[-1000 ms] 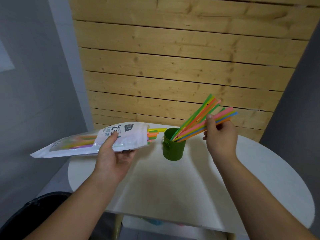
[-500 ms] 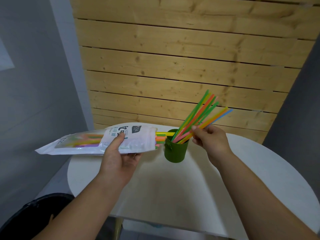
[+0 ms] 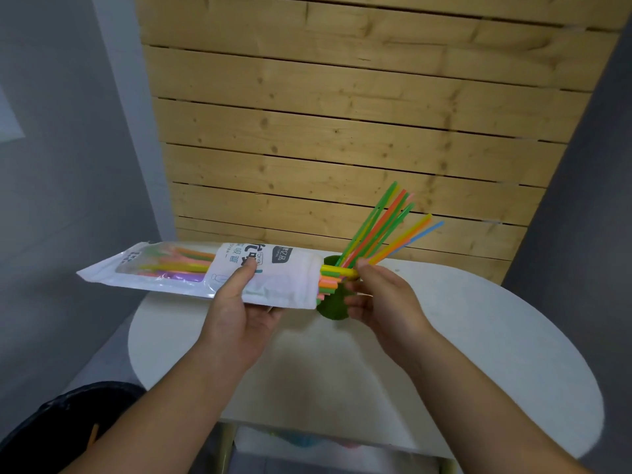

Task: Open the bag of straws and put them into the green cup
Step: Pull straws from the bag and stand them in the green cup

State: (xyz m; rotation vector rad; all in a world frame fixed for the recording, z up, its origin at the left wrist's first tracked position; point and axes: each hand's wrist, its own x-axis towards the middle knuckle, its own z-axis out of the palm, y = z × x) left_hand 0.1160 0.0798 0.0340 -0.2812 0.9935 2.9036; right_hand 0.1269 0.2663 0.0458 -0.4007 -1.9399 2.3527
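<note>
At the near left edge sits a black bin (image 3: 68, 422), well clear of the work. My left hand (image 3: 239, 302) grips the bag of straws (image 3: 191, 268) from below, thumb on top over the printed label, and holds it level above the white table (image 3: 478, 336) with its open mouth pointing right. A cluster of straw ends (image 3: 328, 285) pokes out of that mouth, right over the green cup (image 3: 333, 307), which stands on the table with the bag's corner and my fingers hiding most of it. My right hand (image 3: 383, 302) pinches the tip of the yellow straw (image 3: 337, 270), the longest one out. To do this well, I judge I should draw it straight out to the right along the bag's line, keep the bag steady, then tip the end down into the cup. The straws already in the cup (image 3: 379, 224) lean far and right, so they may crowd the opening. The bag's mouth hangs close to the rim and could nudge the light cup.
</note>
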